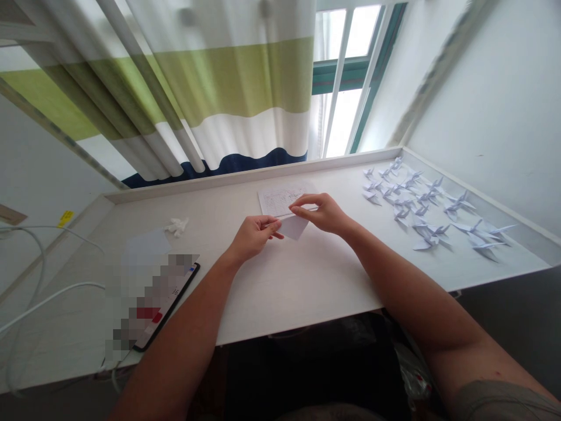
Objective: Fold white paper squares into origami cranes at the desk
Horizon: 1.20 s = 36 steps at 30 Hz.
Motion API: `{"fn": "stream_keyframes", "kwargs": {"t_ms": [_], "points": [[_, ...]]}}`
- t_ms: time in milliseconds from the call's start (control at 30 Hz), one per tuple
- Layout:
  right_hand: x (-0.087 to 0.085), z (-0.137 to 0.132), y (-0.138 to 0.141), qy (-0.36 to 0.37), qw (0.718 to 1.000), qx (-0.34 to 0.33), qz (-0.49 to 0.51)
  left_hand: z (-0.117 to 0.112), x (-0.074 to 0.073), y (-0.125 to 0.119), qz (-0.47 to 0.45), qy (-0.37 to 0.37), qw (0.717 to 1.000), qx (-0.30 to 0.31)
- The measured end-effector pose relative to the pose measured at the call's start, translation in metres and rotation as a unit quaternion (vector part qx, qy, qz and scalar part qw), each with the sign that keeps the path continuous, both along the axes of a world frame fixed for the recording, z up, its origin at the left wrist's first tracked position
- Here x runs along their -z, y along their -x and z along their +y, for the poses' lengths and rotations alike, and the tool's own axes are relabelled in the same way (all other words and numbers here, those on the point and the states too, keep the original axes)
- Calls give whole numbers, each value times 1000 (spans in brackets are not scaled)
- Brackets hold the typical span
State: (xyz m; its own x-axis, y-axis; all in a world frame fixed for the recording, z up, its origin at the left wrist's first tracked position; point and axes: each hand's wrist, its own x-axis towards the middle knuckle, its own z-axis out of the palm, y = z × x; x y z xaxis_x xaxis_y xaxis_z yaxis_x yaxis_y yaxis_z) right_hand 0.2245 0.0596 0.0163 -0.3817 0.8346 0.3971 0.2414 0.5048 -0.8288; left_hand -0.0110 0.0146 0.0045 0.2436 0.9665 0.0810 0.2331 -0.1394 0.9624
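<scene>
left hand (254,237) half curled, thumb and fingers pinching one end of a folded white paper sheet (294,228); right hand (319,213) nearly closed on its other end, the paper held over the white desk (302,280), near a printed sheet (280,199)

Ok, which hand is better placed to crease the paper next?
Right hand, probably: its fingers lie along the top edge of the folded paper, while the left hand only pinches the end.
</scene>
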Motion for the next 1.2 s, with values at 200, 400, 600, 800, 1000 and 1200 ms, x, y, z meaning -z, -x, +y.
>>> {"fn": "stream_keyframes", "kwargs": {"t_ms": [200,400,600,800,1000,1200], "points": [[-4,-3,-3,11,993,-60,-103,-2,1,0,34,-8,998,52],[-4,-5,-2,48,988,-57,-133,-1,0,-1,16,3,996,83],[-9,-7,-1,26,985,-28,-168,0,0,-1,18,36,999,31],[-12,-8,-2,41,983,-26,-178,1,-2,2,25,-8,999,-23],[-11,-5,-4,46,981,-18,-188,4,-1,1,16,-48,995,-87],[-5,1,-8,44,986,-6,-162,7,-4,9,-55,-84,981,-168]]}}
